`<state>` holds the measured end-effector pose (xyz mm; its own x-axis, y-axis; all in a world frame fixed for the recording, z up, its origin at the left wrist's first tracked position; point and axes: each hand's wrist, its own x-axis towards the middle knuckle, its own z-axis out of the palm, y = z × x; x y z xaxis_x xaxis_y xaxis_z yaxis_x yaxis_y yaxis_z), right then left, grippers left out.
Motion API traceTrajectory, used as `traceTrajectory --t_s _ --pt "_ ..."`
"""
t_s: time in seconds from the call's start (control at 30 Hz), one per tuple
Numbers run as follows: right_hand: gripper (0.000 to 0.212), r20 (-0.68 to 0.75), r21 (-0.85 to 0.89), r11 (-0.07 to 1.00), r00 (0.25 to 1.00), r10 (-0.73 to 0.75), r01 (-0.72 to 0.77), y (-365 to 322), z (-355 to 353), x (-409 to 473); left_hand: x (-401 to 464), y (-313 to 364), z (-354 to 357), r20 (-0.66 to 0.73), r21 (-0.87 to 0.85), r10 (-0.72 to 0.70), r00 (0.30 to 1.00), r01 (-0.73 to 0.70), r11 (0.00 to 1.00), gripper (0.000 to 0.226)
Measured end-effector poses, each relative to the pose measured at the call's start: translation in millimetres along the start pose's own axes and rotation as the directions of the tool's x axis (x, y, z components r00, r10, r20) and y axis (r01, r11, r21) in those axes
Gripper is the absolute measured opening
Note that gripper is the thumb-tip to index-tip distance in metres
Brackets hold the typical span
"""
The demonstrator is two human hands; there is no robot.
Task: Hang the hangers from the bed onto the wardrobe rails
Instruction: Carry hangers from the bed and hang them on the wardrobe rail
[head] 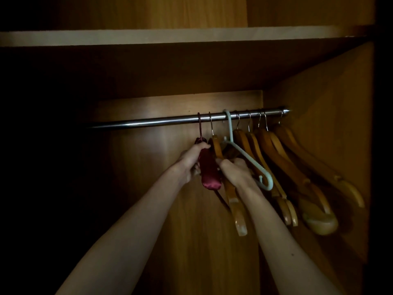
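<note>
One head-worn view looks forward and slightly up, close to the wardrobe rail (170, 121).

Wardrobe interior, dim. Metal rail (170, 120) runs left to right under wooden shelf (148, 38). On rail, left to right: burgundy padded hanger (209, 171), wooden hanger (232, 194), pale green plastic hanger (248, 158), cluster of wooden hangers (297, 167) toward right wall. Left hand (191, 161) grips burgundy padded hanger near its top. Right hand (236, 170) holds wooden hanger just beside it. Both hooks over rail.
</note>
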<state>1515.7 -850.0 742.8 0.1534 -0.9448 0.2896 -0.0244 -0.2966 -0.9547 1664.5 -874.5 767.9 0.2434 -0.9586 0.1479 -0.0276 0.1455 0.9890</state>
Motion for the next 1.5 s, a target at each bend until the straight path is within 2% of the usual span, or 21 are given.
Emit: traceTrajectory --t_s 0.07,0.33,0.43,0.6,0.8,0.93,1.07,1.13,1.2,1.3,1.37,1.43,1.5 --pt "0.010 0.012 0.022 1.000 1.000 -0.005 0.005 2 0 -4 1 0 -1 -0.002 0.019 0.005 1.000 -0.005 1.000 0.063" --pt "0.018 -0.039 0.031 0.999 0.999 0.014 -0.013 1 -6 -8 -6 2 6 -0.015 0.059 0.018 1.000 -0.017 0.998 0.032" --pt "0.019 -0.033 0.032 0.999 0.999 0.008 -0.007 3 -9 -11 -8 -4 8 -0.037 0.049 0.020 0.999 -0.018 0.999 0.040" --pt "0.020 0.001 -0.051 0.996 0.997 -0.071 0.071 14 -12 -19 -22 -18 8 -0.004 0.072 0.061 0.998 -0.061 0.996 0.069" --pt "0.017 0.022 -0.168 0.977 0.992 -0.126 0.128 27 -12 -40 -61 -39 8 -0.045 0.001 0.167 0.985 -0.168 0.986 0.049" --pt "0.029 -0.039 -0.154 0.977 0.987 -0.155 0.147 46 -10 -68 -85 -73 8 -0.112 -0.064 0.159 0.981 -0.167 0.984 0.039" --pt "0.031 -0.148 -0.124 0.977 0.970 -0.191 0.174 70 -12 -107 -97 -139 6 -0.163 -0.015 0.044 0.986 -0.048 0.999 0.025" --pt "0.025 -0.193 -0.152 0.974 0.961 -0.196 0.168 93 -15 -127 -104 -183 9 -0.130 0.036 -0.084 0.988 0.090 0.995 0.017" --pt "0.021 -0.212 -0.208 0.973 0.966 -0.146 0.102 124 -17 -148 -117 -232 14 -0.071 0.102 -0.240 0.968 0.246 0.964 0.014" --pt "0.018 -0.182 -0.291 0.950 0.982 0.058 -0.110 186 -18 -185 -147 -313 25 0.000 0.247 -0.438 0.899 0.424 0.871 0.019" --pt "0.017 -0.151 -0.353 0.898 0.963 0.222 -0.262 234 -21 -213 -173 -366 37 0.042 0.341 -0.560 0.827 0.515 0.786 0.023" --pt "0.013 -0.151 -0.352 0.823 0.894 0.421 -0.447 279 -25 -248 -206 -414 48 0.084 0.448 -0.668 0.740 0.571 0.688 0.021" --pt "0.012 -0.190 -0.321 0.719 0.786 0.588 -0.616 324 -33 -292 -244 -458 57 0.142 0.586 -0.759 0.635 0.564 0.582 0.016"
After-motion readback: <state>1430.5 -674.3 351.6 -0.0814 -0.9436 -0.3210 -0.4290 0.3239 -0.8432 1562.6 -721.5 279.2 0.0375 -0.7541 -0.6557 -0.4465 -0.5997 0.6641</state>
